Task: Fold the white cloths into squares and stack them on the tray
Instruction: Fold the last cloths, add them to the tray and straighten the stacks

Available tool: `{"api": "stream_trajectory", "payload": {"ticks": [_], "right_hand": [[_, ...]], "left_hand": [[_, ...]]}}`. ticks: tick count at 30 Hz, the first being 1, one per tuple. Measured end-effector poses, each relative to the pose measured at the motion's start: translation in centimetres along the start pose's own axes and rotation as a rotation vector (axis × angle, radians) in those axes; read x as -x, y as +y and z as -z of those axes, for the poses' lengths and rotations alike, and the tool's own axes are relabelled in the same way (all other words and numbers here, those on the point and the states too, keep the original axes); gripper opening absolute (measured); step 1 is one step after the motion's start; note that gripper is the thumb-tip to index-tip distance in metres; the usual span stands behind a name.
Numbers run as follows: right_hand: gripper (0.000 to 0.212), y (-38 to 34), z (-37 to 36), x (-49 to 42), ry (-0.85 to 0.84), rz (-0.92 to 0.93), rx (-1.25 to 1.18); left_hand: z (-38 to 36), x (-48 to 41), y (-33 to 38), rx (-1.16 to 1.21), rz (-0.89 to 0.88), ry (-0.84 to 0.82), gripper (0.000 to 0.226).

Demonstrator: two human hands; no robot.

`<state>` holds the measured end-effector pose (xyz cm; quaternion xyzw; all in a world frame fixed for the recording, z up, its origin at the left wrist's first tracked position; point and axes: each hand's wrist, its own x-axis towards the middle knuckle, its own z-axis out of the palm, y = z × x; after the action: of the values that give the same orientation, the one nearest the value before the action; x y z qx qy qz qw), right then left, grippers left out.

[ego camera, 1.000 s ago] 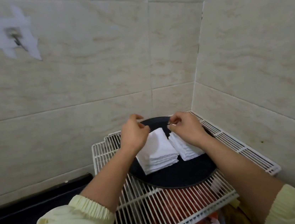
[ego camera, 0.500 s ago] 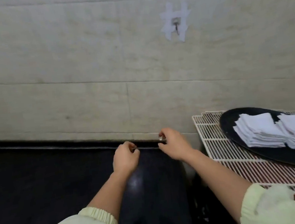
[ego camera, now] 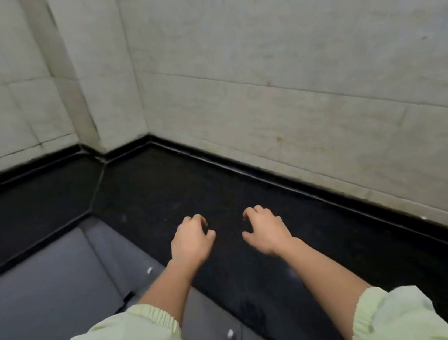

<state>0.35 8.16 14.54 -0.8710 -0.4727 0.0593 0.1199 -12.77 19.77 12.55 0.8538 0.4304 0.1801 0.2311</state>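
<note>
Step in hand: we judge this a gap between folds. No cloth is in hand or under the hands, so the step is fetching the next cloth, not folding.
Left hand (ego camera: 190, 240): empty, fingers loosely curled downward, palm down over the table (ego camera: 163, 194) just inside its front edge.
Right hand (ego camera: 265, 231): empty as well, fingers loosely curled, palm down, beside the left hand with a bare strip of dark table between them.
Contact: we cannot tell whether the fingertips touch the table or hang just above it.
White cloths: none in view, neither on the table nor in either hand.
Tray: not in view, so we cannot count how far the stack has got.
Direction and long axis of the cloth: not recordable, since no cloth shows and we have no edge or fold line to read.
Surroundings: a pale tiled wall (ego camera: 288, 63) runs along the table's back edge. Grey cabinet doors (ego camera: 48, 290) with small knobs (ego camera: 230, 335) sit below the front edge. The table's inner corner lies far left.
Next move, our judgement: locate an unfolded cloth and lay it flat on the bare stretch between the hands. Square its edges to the table's front edge before the first fold.
Caution: the frame is slightly motion-blurred, so we treat fine finger detail as uncertain.
</note>
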Motion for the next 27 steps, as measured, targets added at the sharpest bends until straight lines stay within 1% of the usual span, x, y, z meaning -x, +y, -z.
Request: {"api": "stream_trajectory", "payload": {"ticks": [5, 9, 12, 16, 22, 27], "right_hand": [[0.044, -10.9, -3.7, -4.6, -0.084, 0.203, 0.018], [0.044, -19.7, -6.7, -8.5, -0.156, 0.378, 0.022], [0.046, -26.1, -8.9, -11.7, -0.179, 0.488, 0.039], [0.048, -34.1, -11.8, -16.1, -0.2, 0.604, 0.071], [0.052, -45.3, -15.9, -21.9, -0.235, 0.721, 0.14], [0.047, -54.7, -18.9, -24.1, -0.249, 0.845, 0.131]], "left_hand": [[5.8, -0.6, -9.9, -0.061, 0.172, 0.089, 0.029], [10.2, -1.4, -17.7, -0.089, 0.307, 0.158, 0.036], [13.4, -2.7, -22.9, -0.104, 0.396, 0.213, 0.038], [16.9, -5.1, -29.4, -0.123, 0.492, 0.272, 0.037], [21.7, -8.3, -38.5, -0.18, 0.612, 0.34, 0.037], [25.9, -9.0, -45.6, -0.178, 0.735, 0.408, 0.037]]}}
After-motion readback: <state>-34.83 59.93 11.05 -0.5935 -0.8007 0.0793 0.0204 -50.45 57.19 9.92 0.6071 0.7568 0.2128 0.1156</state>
